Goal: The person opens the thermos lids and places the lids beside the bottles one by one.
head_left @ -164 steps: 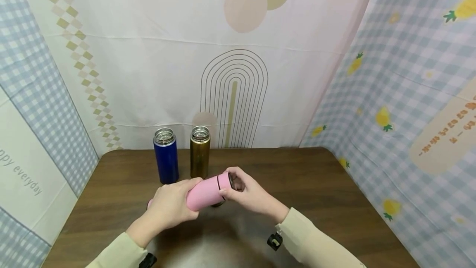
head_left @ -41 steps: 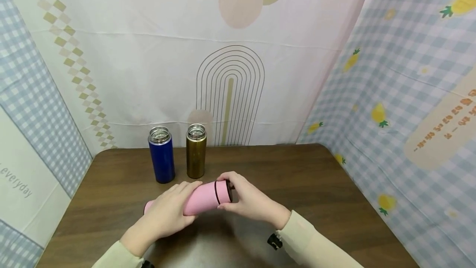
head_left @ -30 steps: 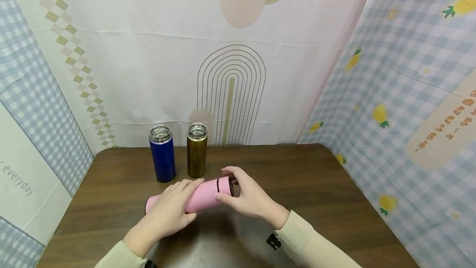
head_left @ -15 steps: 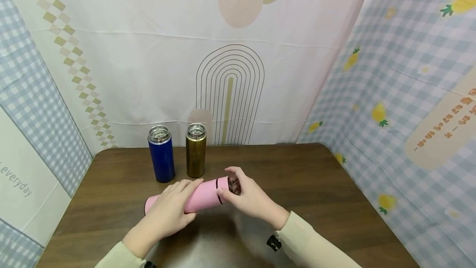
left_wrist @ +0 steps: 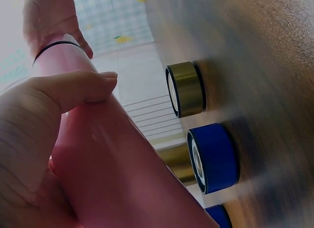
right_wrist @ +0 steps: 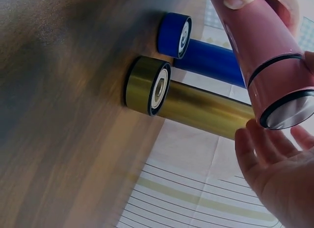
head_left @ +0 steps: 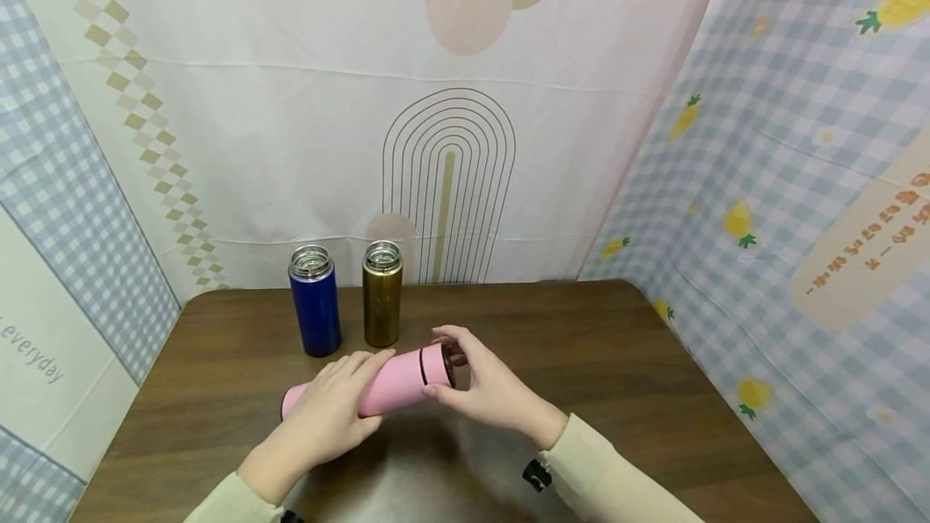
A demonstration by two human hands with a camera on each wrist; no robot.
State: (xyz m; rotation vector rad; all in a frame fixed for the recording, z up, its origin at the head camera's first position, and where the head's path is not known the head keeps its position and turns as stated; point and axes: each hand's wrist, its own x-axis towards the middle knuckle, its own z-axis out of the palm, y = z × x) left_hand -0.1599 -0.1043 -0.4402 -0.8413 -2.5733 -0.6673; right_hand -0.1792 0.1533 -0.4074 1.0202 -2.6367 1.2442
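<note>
Tilted sideways above the table, a pink thermos bottle (head_left: 395,382) is gripped round its body by my left hand (head_left: 320,410). Its lid (head_left: 436,366), set off by a black ring, points right. My right hand (head_left: 494,386) is at that lid, thumb on the near side and fingers curving round the far edge. In the right wrist view some of these fingers (right_wrist: 248,149) look only loosely against the rim. Behind stand a blue thermos bottle (head_left: 316,313) and a gold thermos bottle (head_left: 382,309), both upright and without lids.
A gold lid (right_wrist: 140,86) and a blue lid (right_wrist: 170,36) sit on the wooden table (head_left: 581,345) before their bottles; the head view hides them behind the hands and pink bottle. Patterned cloths (head_left: 312,144) hang behind and at both sides.
My right thumb and fingers have shifted round the pink bottle's lid, closing and loosening across the frames. The left hand keeps its hold, and the pink bottle tips slightly. The standing bottles stay put.
</note>
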